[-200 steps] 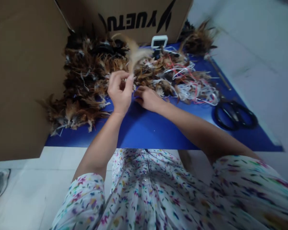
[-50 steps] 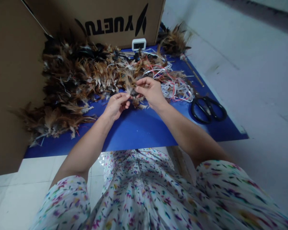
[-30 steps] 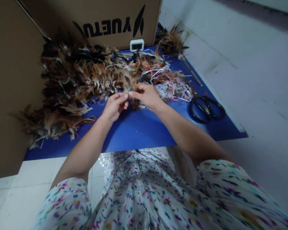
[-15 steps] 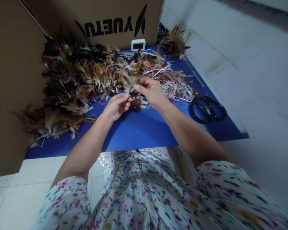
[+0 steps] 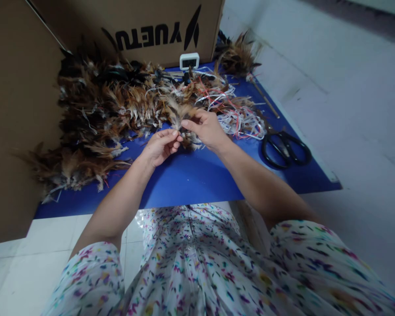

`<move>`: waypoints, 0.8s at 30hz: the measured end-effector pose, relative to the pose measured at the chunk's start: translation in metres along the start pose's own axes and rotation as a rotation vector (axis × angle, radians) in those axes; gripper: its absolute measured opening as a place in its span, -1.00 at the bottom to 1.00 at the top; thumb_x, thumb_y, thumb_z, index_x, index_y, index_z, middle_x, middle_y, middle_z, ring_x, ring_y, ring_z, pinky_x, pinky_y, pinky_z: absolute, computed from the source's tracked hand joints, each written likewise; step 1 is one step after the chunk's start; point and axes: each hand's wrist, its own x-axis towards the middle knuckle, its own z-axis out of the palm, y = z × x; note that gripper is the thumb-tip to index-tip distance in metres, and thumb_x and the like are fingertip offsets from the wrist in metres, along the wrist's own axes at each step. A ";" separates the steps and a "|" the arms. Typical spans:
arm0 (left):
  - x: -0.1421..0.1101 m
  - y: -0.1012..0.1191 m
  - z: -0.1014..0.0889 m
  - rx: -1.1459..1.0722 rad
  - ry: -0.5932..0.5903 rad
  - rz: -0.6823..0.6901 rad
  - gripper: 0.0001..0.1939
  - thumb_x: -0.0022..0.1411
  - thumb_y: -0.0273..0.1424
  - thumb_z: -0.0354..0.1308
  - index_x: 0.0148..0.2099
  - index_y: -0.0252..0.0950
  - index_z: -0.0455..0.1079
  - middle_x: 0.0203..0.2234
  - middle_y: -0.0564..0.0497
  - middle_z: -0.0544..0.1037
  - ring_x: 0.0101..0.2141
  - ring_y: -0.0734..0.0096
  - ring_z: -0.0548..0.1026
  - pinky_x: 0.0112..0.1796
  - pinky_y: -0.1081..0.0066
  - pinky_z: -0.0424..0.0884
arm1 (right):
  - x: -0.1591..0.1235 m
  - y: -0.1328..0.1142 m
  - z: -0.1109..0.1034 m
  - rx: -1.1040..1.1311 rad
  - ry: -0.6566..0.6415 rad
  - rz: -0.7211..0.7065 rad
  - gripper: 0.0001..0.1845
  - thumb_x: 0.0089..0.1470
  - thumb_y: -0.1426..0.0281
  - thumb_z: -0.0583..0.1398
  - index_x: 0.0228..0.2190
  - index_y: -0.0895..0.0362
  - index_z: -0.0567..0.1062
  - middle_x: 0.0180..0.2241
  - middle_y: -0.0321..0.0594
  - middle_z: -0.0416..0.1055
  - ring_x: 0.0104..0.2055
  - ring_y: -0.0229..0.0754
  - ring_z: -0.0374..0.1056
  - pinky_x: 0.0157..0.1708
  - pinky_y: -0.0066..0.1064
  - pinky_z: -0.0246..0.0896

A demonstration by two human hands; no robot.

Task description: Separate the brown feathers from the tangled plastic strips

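Note:
Between my two hands is a small bunch of pale brown feathers [image 5: 177, 115], tips pointing away from me. My left hand [image 5: 163, 144] pinches the bunch at its lower end, thumb against fingertips. My right hand [image 5: 206, 127] is closed on the bunch's right side, thumb laid toward its base; its other fingers are partly hidden. Just beyond my hands spreads a large pile of brown and black feathers [image 5: 118, 98]. White and red plastic strips [image 5: 238, 123] lie tangled to the right of my right hand.
Black-handled scissors [image 5: 285, 150] lie on the blue tabletop [image 5: 191, 184] at right. Behind them are a thin stick [image 5: 266, 101] and a feather bundle [image 5: 238, 57]. A small white digital device [image 5: 189, 61] stands against a cardboard box [image 5: 151, 22]; more cardboard [image 5: 16, 123] walls the left.
My right hand has shifted slightly left, its thumb nearer the base of the feathers. My left hand stays nearly in place, still pinching.

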 end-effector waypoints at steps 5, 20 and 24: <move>0.000 0.000 -0.001 0.009 0.000 0.002 -0.80 0.09 -0.44 0.42 -0.41 -0.34 0.43 -0.56 0.10 0.54 -0.65 0.68 0.38 -0.63 0.65 0.27 | 0.001 0.003 0.000 0.000 -0.027 -0.059 -0.48 -0.06 -0.13 0.35 -0.49 0.08 0.47 -0.50 -0.33 0.27 -0.39 -0.26 0.21 -0.32 -0.36 0.22; 0.001 0.000 -0.002 0.031 -0.024 -0.024 -0.81 0.08 -0.46 0.42 -0.40 -0.36 0.43 -0.57 0.10 0.54 -0.64 0.69 0.39 -0.62 0.66 0.28 | 0.004 0.013 -0.002 -0.014 -0.088 -0.096 -0.34 -0.10 -0.25 0.29 -0.47 0.12 0.46 -0.48 -0.34 0.27 -0.39 -0.29 0.18 -0.32 -0.37 0.20; 0.001 0.000 -0.003 0.037 -0.031 -0.020 -0.81 0.06 -0.47 0.42 -0.41 -0.37 0.44 -0.58 0.09 0.54 -0.65 0.68 0.39 -0.63 0.66 0.29 | 0.004 0.013 -0.001 -0.001 -0.101 -0.056 -0.33 -0.13 -0.24 0.32 -0.43 0.14 0.47 -0.44 -0.33 0.31 -0.38 -0.30 0.20 -0.31 -0.38 0.23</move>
